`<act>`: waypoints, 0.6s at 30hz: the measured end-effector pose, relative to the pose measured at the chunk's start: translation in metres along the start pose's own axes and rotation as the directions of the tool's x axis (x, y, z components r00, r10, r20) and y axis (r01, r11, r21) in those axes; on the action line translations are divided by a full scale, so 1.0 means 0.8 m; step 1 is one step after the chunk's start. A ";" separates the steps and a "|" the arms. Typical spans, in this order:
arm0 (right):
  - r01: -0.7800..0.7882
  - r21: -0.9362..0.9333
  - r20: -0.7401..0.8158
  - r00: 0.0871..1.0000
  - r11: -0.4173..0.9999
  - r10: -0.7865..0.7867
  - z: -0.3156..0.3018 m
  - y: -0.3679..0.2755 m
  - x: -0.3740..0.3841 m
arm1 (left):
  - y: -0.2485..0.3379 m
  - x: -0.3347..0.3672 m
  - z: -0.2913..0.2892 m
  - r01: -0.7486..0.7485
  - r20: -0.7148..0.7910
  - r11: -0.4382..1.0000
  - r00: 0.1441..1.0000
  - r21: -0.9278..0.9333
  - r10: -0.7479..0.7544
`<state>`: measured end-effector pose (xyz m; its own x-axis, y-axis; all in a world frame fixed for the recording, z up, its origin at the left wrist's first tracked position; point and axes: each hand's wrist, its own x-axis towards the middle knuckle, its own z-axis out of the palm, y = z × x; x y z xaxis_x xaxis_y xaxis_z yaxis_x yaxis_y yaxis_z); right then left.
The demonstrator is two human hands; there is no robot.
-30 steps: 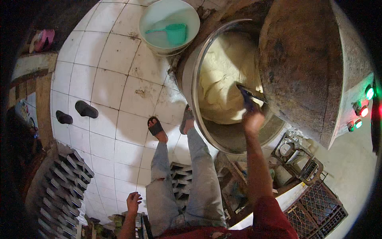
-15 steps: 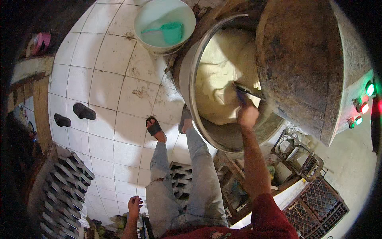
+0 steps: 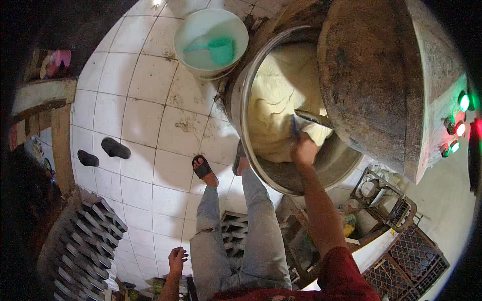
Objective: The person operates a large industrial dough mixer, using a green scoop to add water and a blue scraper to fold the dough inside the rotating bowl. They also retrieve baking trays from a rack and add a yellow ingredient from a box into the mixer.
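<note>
Right of centre, our right hand (image 3: 304, 149) grips a blue-handled scraper (image 3: 295, 128) against the dough (image 3: 281, 95); lower left, our left hand (image 3: 176, 260) hangs loosely open, empty.

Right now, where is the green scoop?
In the head view, the green scoop lies inside the pale bucket at top centre, on the tiled floor just left of the big mixer bowl.

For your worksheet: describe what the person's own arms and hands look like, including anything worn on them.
Both hands are bare, with no gloves. The right hand belongs to a long bare forearm that ends in a short red sleeve near the shoulder. The left hand also shows a bare forearm; no watch, ring or band is visible on either.
</note>
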<state>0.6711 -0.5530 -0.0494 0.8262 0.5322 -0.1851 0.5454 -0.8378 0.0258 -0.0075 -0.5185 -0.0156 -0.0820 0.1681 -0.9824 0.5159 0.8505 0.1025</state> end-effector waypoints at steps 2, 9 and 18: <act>0.133 0.120 0.076 0.987 0.984 -0.143 -0.009 -0.053 -0.020 | 0.002 -0.010 0.000 -0.018 -0.028 1.000 0.999 -0.005 0.018; 0.425 0.674 -0.072 0.852 0.605 -0.518 -0.431 -0.052 -0.132 | 0.010 -0.010 0.000 -0.055 0.007 0.997 0.998 0.050 0.055; 0.462 -0.102 -0.586 0.688 0.881 -0.428 -0.663 0.057 0.041 | 0.124 -0.047 0.075 -0.312 -0.040 0.949 0.949 0.051 0.314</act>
<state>0.7980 -0.5085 0.4669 0.4174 0.7966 0.4373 0.8765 -0.4800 0.0377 0.0978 -0.4700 0.0222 0.0504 0.4465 -0.8934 0.5581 0.7292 0.3959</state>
